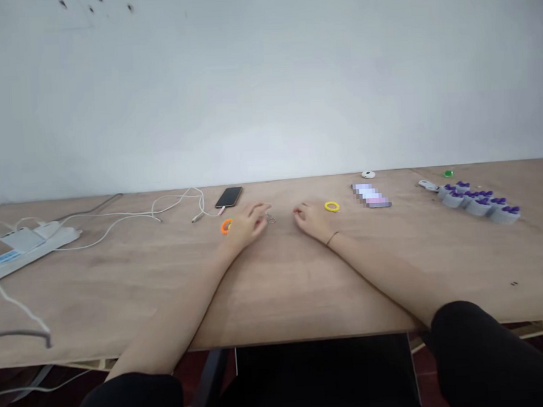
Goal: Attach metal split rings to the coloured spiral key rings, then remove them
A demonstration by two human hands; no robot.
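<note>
My left hand point(249, 224) rests palm down on the plywood table point(276, 288), its fingers lightly curled and pointing right. Just beyond its fingertips lies a small metal key ring point(270, 219). An orange plastic ring point(226, 227) lies against the outer side of that hand. My right hand point(311, 219) rests palm down a short way to the right of the key ring, holding nothing visible. A yellow plastic ring point(332, 206) lies just beyond its knuckles, apart from the hand. A thin bracelet circles my right wrist.
A black smartphone point(228, 196) lies at the back, with white cables point(176, 208) trailing left to a white power strip point(28, 250). To the right are a pixelated flat item point(371, 195) and a cluster of grey cups with purple tops point(478, 205). A wall backs the table.
</note>
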